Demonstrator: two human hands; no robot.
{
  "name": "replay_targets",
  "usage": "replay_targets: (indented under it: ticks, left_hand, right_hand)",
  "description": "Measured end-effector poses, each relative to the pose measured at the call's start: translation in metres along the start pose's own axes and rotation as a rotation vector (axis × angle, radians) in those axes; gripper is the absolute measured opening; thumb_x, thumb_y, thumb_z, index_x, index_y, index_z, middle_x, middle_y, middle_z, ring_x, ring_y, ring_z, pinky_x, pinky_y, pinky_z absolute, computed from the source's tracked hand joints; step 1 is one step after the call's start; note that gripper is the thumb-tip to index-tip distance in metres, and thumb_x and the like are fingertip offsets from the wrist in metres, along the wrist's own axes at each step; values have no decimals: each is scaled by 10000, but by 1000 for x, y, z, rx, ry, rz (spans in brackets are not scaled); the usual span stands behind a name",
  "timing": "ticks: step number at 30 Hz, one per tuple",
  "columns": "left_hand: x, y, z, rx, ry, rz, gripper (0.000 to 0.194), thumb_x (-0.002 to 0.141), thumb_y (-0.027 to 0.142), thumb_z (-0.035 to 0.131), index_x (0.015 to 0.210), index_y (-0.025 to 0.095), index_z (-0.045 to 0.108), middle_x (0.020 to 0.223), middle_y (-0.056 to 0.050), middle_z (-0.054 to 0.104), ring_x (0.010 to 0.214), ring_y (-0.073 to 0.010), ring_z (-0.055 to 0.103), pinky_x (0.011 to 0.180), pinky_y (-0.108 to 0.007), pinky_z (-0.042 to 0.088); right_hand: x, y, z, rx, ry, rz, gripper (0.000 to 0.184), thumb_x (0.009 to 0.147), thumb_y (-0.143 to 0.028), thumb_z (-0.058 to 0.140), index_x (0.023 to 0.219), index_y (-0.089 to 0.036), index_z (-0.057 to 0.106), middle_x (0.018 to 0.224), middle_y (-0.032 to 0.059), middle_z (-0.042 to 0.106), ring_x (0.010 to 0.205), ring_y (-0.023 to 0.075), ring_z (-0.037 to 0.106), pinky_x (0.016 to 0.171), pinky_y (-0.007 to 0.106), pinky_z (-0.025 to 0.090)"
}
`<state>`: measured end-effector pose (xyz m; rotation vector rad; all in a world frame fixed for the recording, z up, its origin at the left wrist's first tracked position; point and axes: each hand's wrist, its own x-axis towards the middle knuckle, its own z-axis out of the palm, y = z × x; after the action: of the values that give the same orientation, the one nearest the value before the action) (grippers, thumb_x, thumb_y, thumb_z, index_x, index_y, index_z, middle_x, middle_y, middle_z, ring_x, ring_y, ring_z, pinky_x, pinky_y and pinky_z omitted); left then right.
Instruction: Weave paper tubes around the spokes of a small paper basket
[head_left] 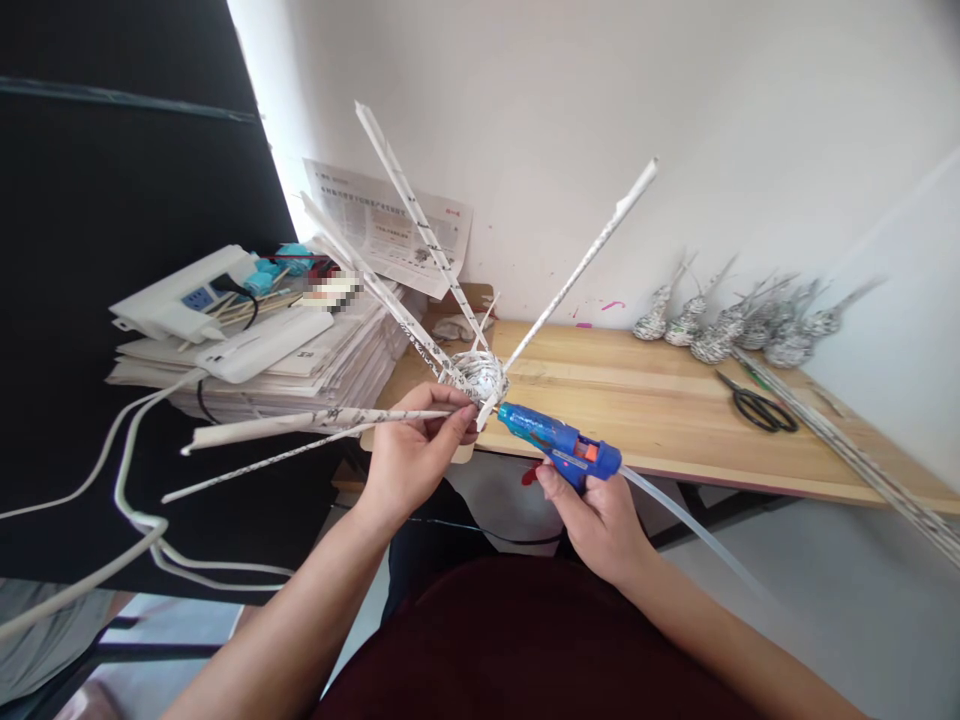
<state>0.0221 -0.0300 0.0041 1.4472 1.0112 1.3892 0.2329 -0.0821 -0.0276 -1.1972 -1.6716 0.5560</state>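
My left hand (416,450) pinches rolled newspaper tubes at the near side of a small woven paper piece (480,375). Several long paper tubes (420,215) stick out from this piece, some upward and some to the left. My right hand (600,520) is wrapped round the handle of a blue hot glue gun (555,440). Its nozzle points left, close beside the woven piece and my left fingertips; I cannot tell whether it touches. A clear glue stick (690,525) trails out of the gun's back end.
Several woven paper pieces with narrow tops (720,330) stand along the wall at right. Black scissors (761,405) and long paper tubes (862,450) lie on the wooden table (600,370). On the left, a power strip (187,295) rests on a newspaper stack (330,370), with white cables hanging down.
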Motion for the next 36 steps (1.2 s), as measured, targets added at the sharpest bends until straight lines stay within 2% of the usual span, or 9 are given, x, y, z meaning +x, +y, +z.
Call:
replay_targets:
  ticks: [7, 10, 14, 17, 22, 26, 30, 33, 36]
  left_hand:
    - [1, -1, -1, 3, 20, -24, 291, 832, 385, 767, 953, 149, 646, 817, -55, 751, 754, -199, 763, 737, -325, 663]
    - [3, -3, -7, 16, 45, -2, 286, 834, 380, 766, 954, 150, 646, 826, -46, 739, 742, -187, 758, 722, -309, 661]
    - [7, -3, -17, 32, 104, 7, 292, 831, 386, 770, 950, 151, 644, 813, -48, 740, 749, -201, 767, 726, -314, 661]
    - [9, -2, -23, 45, 147, 23, 298, 821, 384, 780, 954, 155, 643, 812, -47, 743, 774, -213, 773, 731, -318, 662]
    - [8, -3, -28, 55, 144, 32, 290, 824, 380, 777, 959, 158, 648, 817, -40, 738, 762, -206, 769, 727, -312, 660]
    - [7, -3, -29, 58, 128, 20, 272, 824, 374, 777, 949, 161, 661, 841, -30, 723, 731, -181, 754, 717, -297, 659]
    - [8, -2, -30, 67, 115, 27, 248, 837, 361, 765, 946, 161, 667, 836, -21, 704, 729, -161, 741, 710, -278, 656]
    - [8, -1, -33, 68, 102, 27, 249, 848, 364, 756, 954, 161, 659, 843, -27, 708, 737, -162, 741, 716, -277, 654]
    - [8, -1, -34, 63, 96, 13, 265, 851, 376, 753, 963, 160, 647, 859, -34, 718, 738, -170, 749, 719, -284, 655]
  right_hand:
    - [0, 3, 2, 27, -3, 5, 208, 967, -381, 583, 1034, -225, 702, 950, 68, 719, 892, 234, 660, 865, 409, 532]
    - [4, 7, 5, 116, 7, 68, 234, 951, -428, 603, 991, -213, 686, 882, 59, 694, 833, 214, 642, 797, 374, 534]
    - [22, 24, 18, 546, -26, 353, 347, 905, -549, 637, 853, -211, 576, 670, -12, 577, 618, 150, 577, 504, 252, 422]
    - [49, 41, 37, 833, -83, 629, 363, 859, -529, 705, 884, -223, 512, 683, -29, 596, 602, 149, 619, 471, 224, 405]
    - [111, 58, 77, 843, -328, 951, 263, 1042, -398, 431, 875, -207, 499, 644, 3, 609, 575, 145, 646, 505, 228, 476]
    - [153, 58, 104, 751, -434, 939, 296, 1057, -323, 375, 881, -169, 558, 662, 58, 651, 619, 170, 668, 572, 284, 554]
    - [174, 47, 116, 598, -455, 845, 274, 1028, -321, 461, 841, -169, 591, 618, 36, 632, 644, 182, 659, 666, 356, 585]
    - [169, 36, 101, 435, -377, 731, 200, 947, -292, 614, 778, -183, 617, 630, 37, 643, 684, 191, 648, 735, 370, 561]
    - [143, 22, 65, 303, -263, 559, 74, 847, -193, 717, 786, -212, 681, 761, 29, 699, 808, 181, 646, 819, 316, 514]
